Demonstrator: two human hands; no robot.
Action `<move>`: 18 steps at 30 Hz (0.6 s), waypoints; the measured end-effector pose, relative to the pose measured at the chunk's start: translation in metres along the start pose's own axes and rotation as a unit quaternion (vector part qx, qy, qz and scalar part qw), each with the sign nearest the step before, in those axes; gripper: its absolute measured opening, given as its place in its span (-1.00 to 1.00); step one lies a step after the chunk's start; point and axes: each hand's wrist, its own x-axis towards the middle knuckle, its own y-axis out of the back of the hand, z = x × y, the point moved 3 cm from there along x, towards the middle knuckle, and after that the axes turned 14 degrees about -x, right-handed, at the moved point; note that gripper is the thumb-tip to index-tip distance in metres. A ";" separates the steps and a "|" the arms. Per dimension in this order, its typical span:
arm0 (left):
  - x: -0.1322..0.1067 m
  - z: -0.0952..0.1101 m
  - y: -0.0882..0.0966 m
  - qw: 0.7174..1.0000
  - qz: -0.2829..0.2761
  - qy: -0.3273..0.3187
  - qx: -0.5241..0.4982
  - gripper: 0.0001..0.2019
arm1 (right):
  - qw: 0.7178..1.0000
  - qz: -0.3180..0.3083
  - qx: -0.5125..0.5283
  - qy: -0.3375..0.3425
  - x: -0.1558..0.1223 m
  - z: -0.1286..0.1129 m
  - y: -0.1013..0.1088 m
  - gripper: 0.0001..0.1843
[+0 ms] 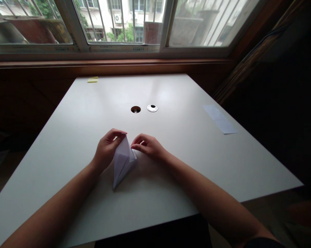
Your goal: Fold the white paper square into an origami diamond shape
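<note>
A folded white paper piece [123, 165], pointed at its near end, rests on the white table [170, 165] in front of me. My left hand [107, 148] curls round its upper left edge, with the fingertips pinching the top. My right hand [148, 146] pinches the paper's upper right corner with the fingers pressed together. Both hands meet at the top of the paper.
A round cable hole [135, 109] and its white cap [152, 108] lie at the table's middle. A strip of pale paper [219, 119] lies at the right, and a yellow sticky pad [92, 80] at the far left corner. A window runs behind the table.
</note>
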 end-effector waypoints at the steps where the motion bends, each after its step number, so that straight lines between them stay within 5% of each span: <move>1: 0.000 -0.002 0.001 1.000 0.004 0.006 -0.012 -0.76 | 1.000 -0.010 0.005 -0.010 0.000 0.000 -0.002 -0.64; 8: 0.001 -0.005 -0.001 0.997 0.007 0.015 -0.079 -0.60 | 0.999 -0.043 -0.013 -0.024 0.000 -0.010 -0.006 -0.65; 18: 0.001 -0.006 -0.002 0.995 0.016 0.027 -0.093 -0.64 | 0.999 -0.036 -0.029 -0.014 -0.004 -0.017 -0.007 -0.78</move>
